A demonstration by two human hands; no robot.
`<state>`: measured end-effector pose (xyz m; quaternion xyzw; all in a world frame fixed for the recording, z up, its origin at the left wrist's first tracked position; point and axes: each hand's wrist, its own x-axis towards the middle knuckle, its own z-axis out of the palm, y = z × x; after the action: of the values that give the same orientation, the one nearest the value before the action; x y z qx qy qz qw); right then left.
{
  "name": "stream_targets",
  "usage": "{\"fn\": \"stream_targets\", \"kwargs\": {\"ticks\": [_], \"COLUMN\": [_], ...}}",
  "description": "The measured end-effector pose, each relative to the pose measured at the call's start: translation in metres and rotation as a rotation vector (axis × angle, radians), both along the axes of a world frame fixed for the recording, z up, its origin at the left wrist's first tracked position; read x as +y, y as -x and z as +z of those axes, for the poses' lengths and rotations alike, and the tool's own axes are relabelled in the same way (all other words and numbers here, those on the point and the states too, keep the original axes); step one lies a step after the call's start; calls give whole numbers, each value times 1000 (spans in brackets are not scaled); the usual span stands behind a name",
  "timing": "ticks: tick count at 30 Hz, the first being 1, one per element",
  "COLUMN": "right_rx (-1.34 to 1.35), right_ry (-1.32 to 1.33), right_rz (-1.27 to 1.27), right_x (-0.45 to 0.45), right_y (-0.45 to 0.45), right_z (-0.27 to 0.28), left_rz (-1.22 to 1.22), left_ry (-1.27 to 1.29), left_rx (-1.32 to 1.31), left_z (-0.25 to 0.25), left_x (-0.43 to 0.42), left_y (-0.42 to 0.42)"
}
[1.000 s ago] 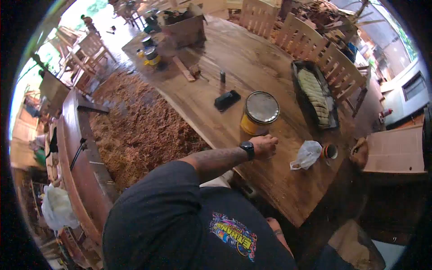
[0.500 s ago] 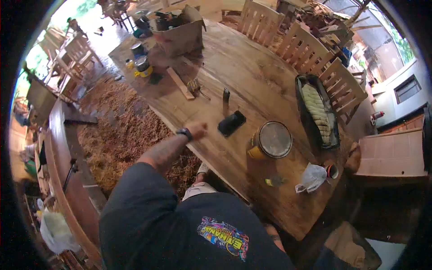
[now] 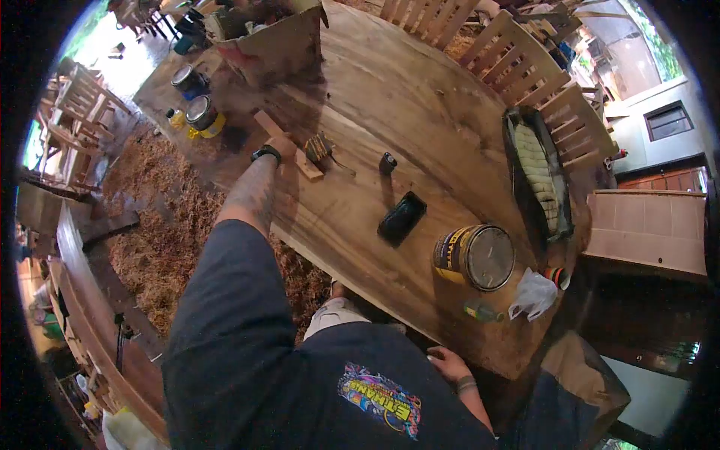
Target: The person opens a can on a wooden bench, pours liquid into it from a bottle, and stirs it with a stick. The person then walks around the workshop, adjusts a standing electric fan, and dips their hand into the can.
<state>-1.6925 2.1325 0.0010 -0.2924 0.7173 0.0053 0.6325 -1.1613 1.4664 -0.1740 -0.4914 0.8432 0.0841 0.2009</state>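
Observation:
My left hand (image 3: pixel 282 147), with a dark watch on the wrist, is closed over the middle of a flat wooden strip (image 3: pixel 306 165) lying on the table. Just right of it sits a small wire-wrapped block (image 3: pixel 319 146) with a loose end. My right hand (image 3: pixel 450 364) is low by the table's near edge, fingers curled; a small pale spot shows at the fingertips, too small to name. A black phone-like slab (image 3: pixel 402 219) and a small dark cylinder (image 3: pixel 388 163) rest on the wooden table (image 3: pixel 352 217).
A large lidded can (image 3: pixel 487 257), a small bottle (image 3: pixel 482 310) and a plastic bag (image 3: pixel 534 294) stand at the right. Two more cans (image 3: pixel 201 112) and a cardboard box (image 3: pixel 274 49) are at the far left. Slatted chairs (image 3: pixel 517 56) and a long black case (image 3: pixel 536 172) line the far side.
My left hand has reached forward and left, from above the table's near edge onto the wooden strip. My right hand has come into view at the near edge. The camera view has shifted.

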Motion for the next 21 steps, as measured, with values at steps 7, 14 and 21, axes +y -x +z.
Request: {"fn": "stream_targets", "kwargs": {"ticks": [7, 14, 21], "right_rx": [141, -129, -269], "right_ry": [106, 245, 1180], "right_rz": [199, 279, -690], "right_x": [-17, -40, -61], "right_y": [2, -9, -45], "right_z": [-2, 43, 136], "left_rz": [850, 489, -433], "left_ry": [79, -115, -916], "left_rx": [703, 1776, 1207], "left_z": [69, 56, 194], "left_x": [86, 287, 457], "left_y": [2, 89, 319]}}
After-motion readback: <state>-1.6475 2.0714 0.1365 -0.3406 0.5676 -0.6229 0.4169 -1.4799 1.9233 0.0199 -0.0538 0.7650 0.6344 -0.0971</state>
